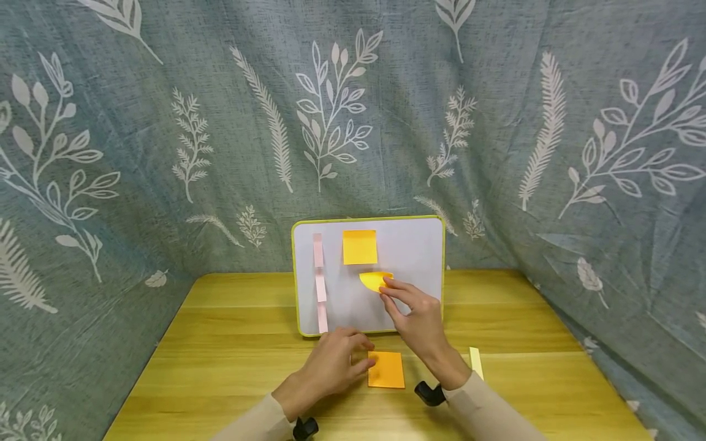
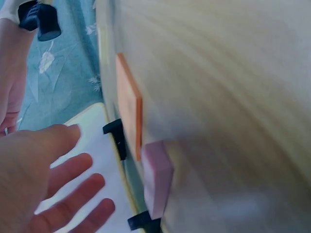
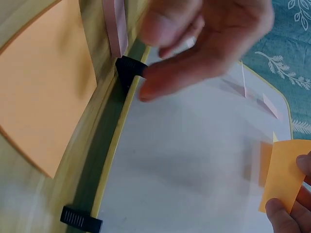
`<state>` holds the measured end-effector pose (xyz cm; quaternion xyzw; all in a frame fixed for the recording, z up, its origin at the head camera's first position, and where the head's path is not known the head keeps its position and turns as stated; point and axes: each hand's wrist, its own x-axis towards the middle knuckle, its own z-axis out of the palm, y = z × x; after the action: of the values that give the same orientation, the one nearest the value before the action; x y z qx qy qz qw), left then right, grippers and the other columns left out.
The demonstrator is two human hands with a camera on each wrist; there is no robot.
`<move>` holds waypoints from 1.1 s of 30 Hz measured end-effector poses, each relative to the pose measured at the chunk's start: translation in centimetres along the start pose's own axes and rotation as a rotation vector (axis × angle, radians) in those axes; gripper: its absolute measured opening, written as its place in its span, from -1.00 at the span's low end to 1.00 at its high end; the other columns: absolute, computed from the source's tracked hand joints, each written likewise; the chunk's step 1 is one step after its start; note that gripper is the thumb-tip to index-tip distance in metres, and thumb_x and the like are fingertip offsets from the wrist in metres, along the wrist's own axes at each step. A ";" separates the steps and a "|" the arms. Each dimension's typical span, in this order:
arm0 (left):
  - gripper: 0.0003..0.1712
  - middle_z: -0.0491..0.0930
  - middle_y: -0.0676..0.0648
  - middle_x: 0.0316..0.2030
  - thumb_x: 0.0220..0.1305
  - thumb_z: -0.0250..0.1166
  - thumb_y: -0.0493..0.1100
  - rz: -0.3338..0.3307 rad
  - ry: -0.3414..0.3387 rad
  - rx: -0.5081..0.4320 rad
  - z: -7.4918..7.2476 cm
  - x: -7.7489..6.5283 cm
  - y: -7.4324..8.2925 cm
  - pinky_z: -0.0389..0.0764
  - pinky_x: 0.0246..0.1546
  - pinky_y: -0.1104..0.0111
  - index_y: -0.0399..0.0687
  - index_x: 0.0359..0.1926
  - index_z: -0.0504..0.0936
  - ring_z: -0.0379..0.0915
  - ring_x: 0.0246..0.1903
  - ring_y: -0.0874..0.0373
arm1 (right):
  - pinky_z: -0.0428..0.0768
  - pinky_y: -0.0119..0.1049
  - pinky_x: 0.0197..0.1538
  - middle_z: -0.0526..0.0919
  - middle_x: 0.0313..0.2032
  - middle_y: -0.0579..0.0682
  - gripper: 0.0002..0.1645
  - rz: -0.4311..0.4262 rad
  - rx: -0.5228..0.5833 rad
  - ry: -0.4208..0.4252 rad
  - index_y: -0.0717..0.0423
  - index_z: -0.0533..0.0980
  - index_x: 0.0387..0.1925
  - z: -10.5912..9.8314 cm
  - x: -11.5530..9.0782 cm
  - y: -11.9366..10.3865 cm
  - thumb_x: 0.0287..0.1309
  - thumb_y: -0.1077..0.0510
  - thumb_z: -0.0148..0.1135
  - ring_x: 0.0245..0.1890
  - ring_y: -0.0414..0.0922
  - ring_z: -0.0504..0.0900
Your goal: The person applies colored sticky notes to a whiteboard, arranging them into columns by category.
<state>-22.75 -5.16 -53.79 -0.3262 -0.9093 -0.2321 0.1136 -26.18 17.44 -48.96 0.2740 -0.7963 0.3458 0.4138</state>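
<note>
My right hand [image 1: 419, 315] pinches a curved yellow-orange sticky note [image 1: 375, 281] between thumb and fingers, in front of the whiteboard [image 1: 408, 257]. In the right wrist view that sticky note [image 3: 284, 167] is bent, close to the board's surface. Another square sticky note [image 1: 360, 247] is stuck on the board just above. My left hand [image 1: 331, 361] hovers with loosely bent fingers by the orange sticky note pad [image 1: 387, 370]; the left wrist view shows the hand [image 2: 58, 179] holding nothing. Below it a pink sticky note pad [image 2: 158, 179] lies near the board's foot, hidden in the head view.
Several pale pink strips [image 1: 320, 285] run down the board's left side. Black feet [image 3: 81, 219] support its lower edge on the wooden table [image 1: 231, 343]. A pale yellow strip [image 1: 476, 362] lies beside my right forearm. Leaf-patterned cloth [image 1: 231, 122] hangs behind and at both sides.
</note>
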 end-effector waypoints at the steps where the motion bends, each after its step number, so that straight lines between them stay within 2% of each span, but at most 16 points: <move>1: -0.74 0.91 0.08 0.07 0.53 0.63 0.05 0.000 0.022 -0.017 -0.2 0.0 0.0 0.79 0.09 0.03 0.07 0.08 0.94 0.80 0.01 0.07 | 0.90 0.03 0.07 0.96 0.10 0.19 -0.72 0.003 0.001 -0.001 0.21 0.92 0.00 0.1 0.0 0.0 0.28 0.42 0.69 0.07 0.13 0.98; 8: -0.81 0.91 0.01 0.01 0.55 0.62 -0.09 0.013 0.214 -0.154 -1.8 0.5 -0.5 0.86 0.07 0.14 0.03 0.09 0.93 0.86 -0.01 0.00 | 0.90 0.02 0.03 0.94 0.11 0.26 -0.74 0.005 0.008 0.009 0.29 0.90 -0.01 1.3 -0.2 -0.4 0.27 0.44 0.68 0.07 0.20 0.98; 14: -0.85 0.90 0.08 -0.09 0.53 0.61 -0.17 0.047 0.399 -0.114 -3.3 1.0 -0.8 0.86 -0.05 0.26 0.10 0.05 0.93 0.82 -0.11 0.09 | 0.90 -0.01 0.05 0.93 0.11 0.32 -0.72 0.007 0.013 0.028 0.34 0.90 -0.02 2.3 0.0 -0.9 0.24 0.47 0.68 0.07 0.24 0.97; 17: -0.85 0.90 0.08 -0.13 0.51 0.60 -0.22 0.066 0.469 -0.114 -4.0 1.3 -0.9 0.85 -0.07 0.26 0.07 0.03 0.93 0.81 -0.13 0.10 | 0.90 -0.01 0.03 0.92 0.12 0.34 -0.70 0.013 0.020 0.029 0.36 0.89 -0.01 2.7 0.1 -1.1 0.22 0.50 0.68 0.07 0.25 0.97; 20: -0.86 0.90 0.05 -0.14 0.51 0.59 -0.23 0.080 0.506 -0.123 -4.5 1.7 -1.1 0.86 -0.07 0.24 0.02 0.02 0.93 0.82 -0.14 0.07 | 0.90 -0.02 0.03 0.91 0.14 0.36 -0.70 0.027 0.020 0.021 0.36 0.89 -0.01 3.2 0.1 -1.2 0.22 0.50 0.68 0.08 0.26 0.96; 24: -0.87 0.90 0.02 -0.14 0.51 0.58 -0.25 0.083 0.523 -0.132 -5.2 2.0 -1.4 0.85 -0.08 0.20 -0.04 0.02 0.92 0.82 -0.14 0.01 | 0.90 -0.03 0.05 0.91 0.15 0.35 -0.71 0.045 0.007 0.014 0.35 0.89 0.00 3.8 0.1 -1.2 0.25 0.46 0.69 0.10 0.26 0.96; 33: -0.85 0.90 -0.02 -0.12 0.52 0.58 -0.26 0.043 0.570 -0.116 -6.3 2.5 -2.3 0.86 -0.09 0.15 -0.02 0.04 0.92 0.82 -0.13 -0.02 | 0.91 -0.02 0.06 0.90 0.16 0.35 -0.74 0.051 0.006 0.024 0.36 0.89 -0.01 4.8 0.2 -1.4 0.27 0.44 0.69 0.10 0.26 0.96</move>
<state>-25.77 -8.44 -48.26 -0.2731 -0.8187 -0.3635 0.3506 -27.54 12.83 -50.38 0.2507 -0.7971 0.3618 0.4133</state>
